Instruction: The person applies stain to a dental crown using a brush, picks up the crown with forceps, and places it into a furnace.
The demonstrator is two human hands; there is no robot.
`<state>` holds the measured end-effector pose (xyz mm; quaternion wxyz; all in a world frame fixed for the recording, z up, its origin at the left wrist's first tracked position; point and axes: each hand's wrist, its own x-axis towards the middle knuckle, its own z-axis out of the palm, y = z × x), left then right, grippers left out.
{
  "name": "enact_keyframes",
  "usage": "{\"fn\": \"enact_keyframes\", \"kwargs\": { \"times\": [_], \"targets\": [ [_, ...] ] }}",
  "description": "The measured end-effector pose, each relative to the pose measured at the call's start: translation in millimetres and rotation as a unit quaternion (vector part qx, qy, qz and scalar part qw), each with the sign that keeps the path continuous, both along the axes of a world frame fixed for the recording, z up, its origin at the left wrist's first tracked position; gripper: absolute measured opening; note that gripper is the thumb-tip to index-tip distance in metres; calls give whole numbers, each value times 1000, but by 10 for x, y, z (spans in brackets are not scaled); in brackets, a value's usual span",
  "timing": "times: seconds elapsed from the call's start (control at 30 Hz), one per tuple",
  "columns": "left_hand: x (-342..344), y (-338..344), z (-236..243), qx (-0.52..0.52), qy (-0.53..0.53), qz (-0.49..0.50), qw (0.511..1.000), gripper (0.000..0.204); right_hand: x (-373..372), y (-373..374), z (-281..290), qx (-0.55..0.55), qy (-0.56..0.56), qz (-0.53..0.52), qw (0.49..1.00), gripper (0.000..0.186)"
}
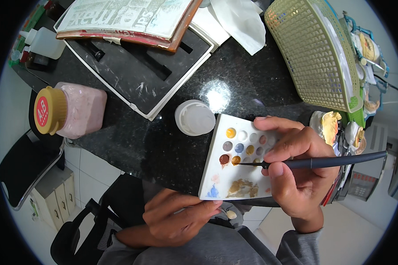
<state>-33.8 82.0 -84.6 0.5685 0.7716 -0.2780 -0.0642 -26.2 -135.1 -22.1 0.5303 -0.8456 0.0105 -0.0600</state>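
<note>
A white palette (212,181) with rows of round paint wells and smeared colours lies at the counter's front edge. My right hand (300,163) grips a thin dark brush (340,160) over it, its fine tip in an ochre well (235,160). My left hand (177,216) is curled at the palette's lower edge; what its fingertips hold is hidden, and a small cream piece (231,214) shows just beside them. A translucent cup (194,117) stands left of the palette's upper corner.
On the black counter (141,150) are a pink-filled jar (82,110), stacked boards (124,20), white tissue (239,24), a green basket (309,62), plaster models (329,128) and several bottles (46,42). A black chair (26,168) and drawers (57,201) stand at the left.
</note>
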Motion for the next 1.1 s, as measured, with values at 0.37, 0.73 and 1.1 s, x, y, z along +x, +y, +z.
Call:
{"fn": "enact_keyframes", "kwargs": {
  "times": [0.37, 0.73, 1.1],
  "targets": [
    [-13, -8, 9, 15, -5, 9, 1000, 36, 5, -15, -20, -3, -15, 2, 1000, 9],
    [-41, 17, 30, 16, 12, 5, 1000, 34, -6, -15, -18, -10, -14, 4, 1000, 12],
    [-15, -44, 96, 2, -8, 12, 1000, 29, -577, 113, 54, 125, -108, -87, 982, 26]
  ]
}}
